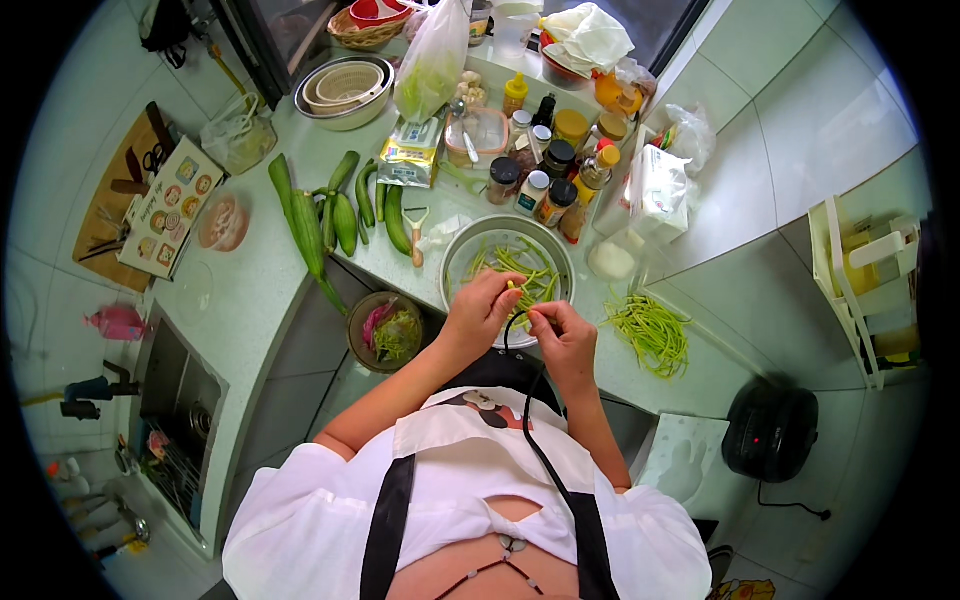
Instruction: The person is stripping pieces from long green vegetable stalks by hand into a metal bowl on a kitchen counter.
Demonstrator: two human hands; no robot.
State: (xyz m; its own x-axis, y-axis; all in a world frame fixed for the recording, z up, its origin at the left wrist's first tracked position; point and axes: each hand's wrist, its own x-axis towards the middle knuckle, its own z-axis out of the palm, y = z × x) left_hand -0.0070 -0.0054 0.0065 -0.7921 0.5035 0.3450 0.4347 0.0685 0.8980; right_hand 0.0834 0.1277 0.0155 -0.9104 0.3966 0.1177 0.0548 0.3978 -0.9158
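The pale worktop (250,300) runs in an L from the sink (180,400) on the person's left round to the wall on the right. On it, near its front edge, stands a round steel bowl (455,262) with green bean pieces lying in it. Left of the bowl lie several long green gourds and cucumbers (330,215), with a peeler (416,235) between them and the bowl. Behind the bowl stands a cluster of spice jars and bottles (550,165). To the right of the bowl a loose heap of long green beans (652,335) lies on the worktop. Below the worktop edge, left of the hands, sits a small bin (385,333) holding green and pink scraps.

Both hands are raised over the near rim of the bowl. The left hand (480,312) and the right hand (562,340) are close together, and a short piece of green bean (519,290) sits between them, pinched at its ends by the fingers (503,285) of the left hand and the fingertips of the right; both hands are closed on it, just above the bowl's contents.
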